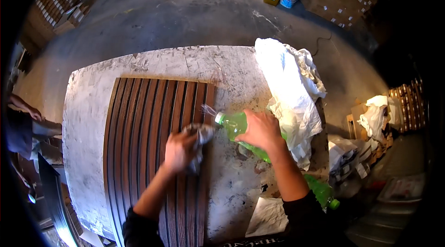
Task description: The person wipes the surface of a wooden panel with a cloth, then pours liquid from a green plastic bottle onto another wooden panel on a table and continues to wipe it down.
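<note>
A brown ribbed wood-look panel [139, 121] lies lengthwise on the worn whitish table [88, 131]. My left hand [180, 150] is closed on a bunched grey-white rag [200, 141] over the panel's right part. In my right hand [263, 130] is a green plastic bottle [233, 124], tilted on its side with its white top toward the panel. Thin streaks of clear liquid spray from that top, above the panel's right edge and close to the rag. My right palm and fingers hide much of the bottle's middle.
White cloths [289, 89] are heaped along the table's right side. A second green bottle [321, 191] with a green cap lies by the right edge. A pale folded cloth [267, 217] rests near the front. At far left, another person [21, 126] is partly visible beside a dark panel [55, 200].
</note>
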Available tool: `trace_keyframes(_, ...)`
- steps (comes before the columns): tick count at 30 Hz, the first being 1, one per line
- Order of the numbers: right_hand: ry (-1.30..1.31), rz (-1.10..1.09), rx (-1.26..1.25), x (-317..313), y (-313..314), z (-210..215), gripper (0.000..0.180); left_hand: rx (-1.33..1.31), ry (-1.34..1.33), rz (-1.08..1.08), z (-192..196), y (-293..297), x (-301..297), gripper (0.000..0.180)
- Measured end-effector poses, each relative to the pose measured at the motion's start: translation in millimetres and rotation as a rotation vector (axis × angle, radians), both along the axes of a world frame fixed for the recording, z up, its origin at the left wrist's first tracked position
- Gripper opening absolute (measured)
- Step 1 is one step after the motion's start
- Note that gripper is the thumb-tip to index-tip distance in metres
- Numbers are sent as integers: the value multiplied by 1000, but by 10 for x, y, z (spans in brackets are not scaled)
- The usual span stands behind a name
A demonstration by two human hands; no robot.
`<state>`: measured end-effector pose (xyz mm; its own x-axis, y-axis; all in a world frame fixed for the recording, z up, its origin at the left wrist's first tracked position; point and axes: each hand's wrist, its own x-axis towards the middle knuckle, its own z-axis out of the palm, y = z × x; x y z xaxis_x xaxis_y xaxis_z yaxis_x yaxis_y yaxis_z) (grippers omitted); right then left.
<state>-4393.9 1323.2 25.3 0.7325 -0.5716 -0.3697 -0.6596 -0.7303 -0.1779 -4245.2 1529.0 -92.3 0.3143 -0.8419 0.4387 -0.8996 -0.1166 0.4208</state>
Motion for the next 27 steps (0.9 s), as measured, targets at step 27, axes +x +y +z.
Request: trace_keyframes(27,114,61,-21,-158,426,35,68,175,11,165,45,-328,106,35)
